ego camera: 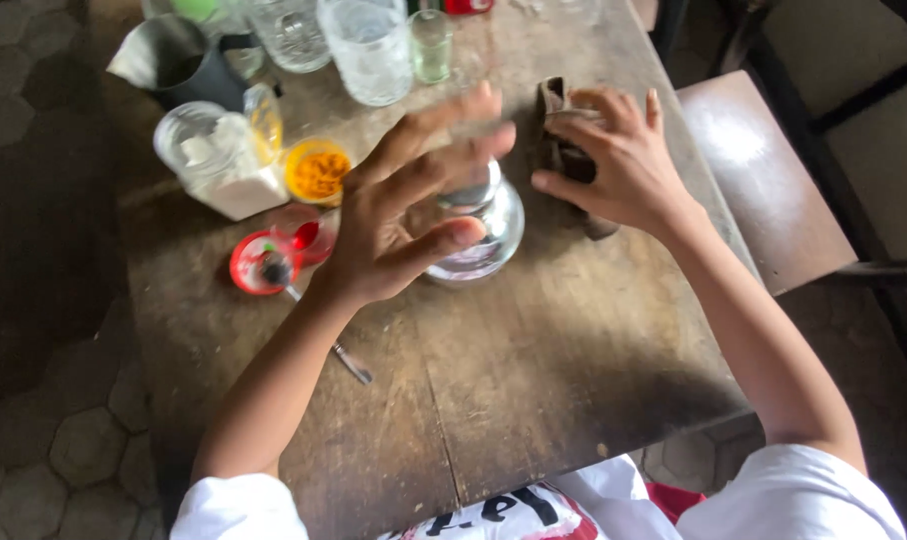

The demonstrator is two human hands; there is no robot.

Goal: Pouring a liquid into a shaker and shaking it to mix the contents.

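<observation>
Right now the left hand [398,215] is reaching over a round glass vessel [478,232] standing mid-worktop [533,370], fingers [443,120] spread apart and curled above it, not yet closing on the glass. The right hand [618,165] is pressing a brown cloth [558,130] just right of the vessel, fingers together on the folds. Judging by this, a firm grip low around the vessel's belly would be steadying it best, keeping clear of the spoon [348,360] and red cup [263,265] at left.

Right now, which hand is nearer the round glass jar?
Left. The left hand hovers over the glass jar, fingers spread around it. The right hand rests on a brown cloth beside it.
</observation>
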